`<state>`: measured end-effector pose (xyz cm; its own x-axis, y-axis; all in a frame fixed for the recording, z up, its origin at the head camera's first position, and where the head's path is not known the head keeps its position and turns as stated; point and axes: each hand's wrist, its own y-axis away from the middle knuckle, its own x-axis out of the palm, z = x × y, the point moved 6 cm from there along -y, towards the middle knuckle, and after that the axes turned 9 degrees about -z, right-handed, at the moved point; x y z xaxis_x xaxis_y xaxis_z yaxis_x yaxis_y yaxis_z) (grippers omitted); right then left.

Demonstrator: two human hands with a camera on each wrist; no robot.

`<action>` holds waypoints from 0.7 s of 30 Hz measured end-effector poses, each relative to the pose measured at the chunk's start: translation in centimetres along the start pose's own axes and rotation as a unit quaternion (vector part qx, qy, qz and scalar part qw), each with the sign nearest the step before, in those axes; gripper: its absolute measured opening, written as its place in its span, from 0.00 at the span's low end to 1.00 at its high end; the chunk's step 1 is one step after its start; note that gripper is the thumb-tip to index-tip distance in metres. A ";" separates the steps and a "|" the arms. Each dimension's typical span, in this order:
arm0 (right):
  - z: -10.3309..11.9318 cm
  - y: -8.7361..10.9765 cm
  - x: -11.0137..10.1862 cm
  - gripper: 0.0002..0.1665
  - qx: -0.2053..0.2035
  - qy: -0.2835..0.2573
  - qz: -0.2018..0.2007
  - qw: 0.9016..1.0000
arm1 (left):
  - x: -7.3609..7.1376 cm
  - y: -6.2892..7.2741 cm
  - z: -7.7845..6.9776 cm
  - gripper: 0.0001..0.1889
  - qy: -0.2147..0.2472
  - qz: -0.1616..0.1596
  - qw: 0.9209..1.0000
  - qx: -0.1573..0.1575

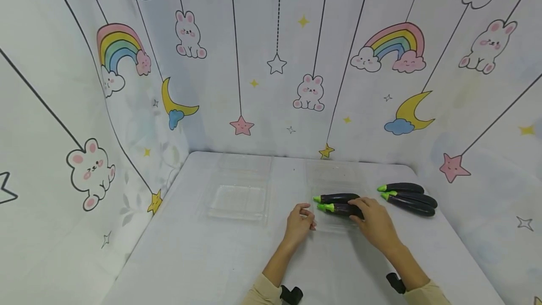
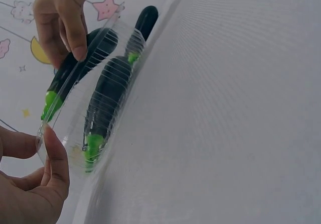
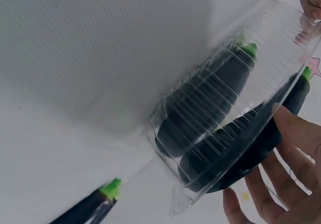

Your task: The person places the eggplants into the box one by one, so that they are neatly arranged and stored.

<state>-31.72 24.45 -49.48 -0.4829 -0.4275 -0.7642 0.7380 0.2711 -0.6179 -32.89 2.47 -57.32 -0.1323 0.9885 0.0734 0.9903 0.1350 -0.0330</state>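
A clear plastic clamshell container (image 1: 338, 228) sits on the white table in front of me. My left hand (image 1: 299, 224) pinches its left rim between thumb and finger, as the left wrist view shows. My right hand (image 1: 376, 224) grips a dark eggplant (image 2: 67, 78) with a green stem end from above, at the container's near side. Another eggplant (image 1: 338, 197) lies inside; its body shows through the ribbed wall in the right wrist view. Both green ends point left, toward my left hand.
Three more eggplants (image 1: 410, 204) lie together on the table to the right. A second clear plastic container (image 1: 238, 215) stands open at the left. A patterned cloth wall (image 1: 271, 98) with rabbits and rainbows rises behind the table (image 1: 203, 258).
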 end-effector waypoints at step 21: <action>-0.8 -0.5 2.3 0.21 0.070 -0.010 0.113 0.991 | 0.0 0.0 -0.1 0.21 -0.010 0.004 1.000 -0.001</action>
<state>-33.57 23.99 -51.07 -0.2893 -0.3876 -0.8752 0.8848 0.2405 -0.3990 -32.87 2.48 -57.18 -0.1254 0.9907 0.0528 0.9914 0.1272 -0.0314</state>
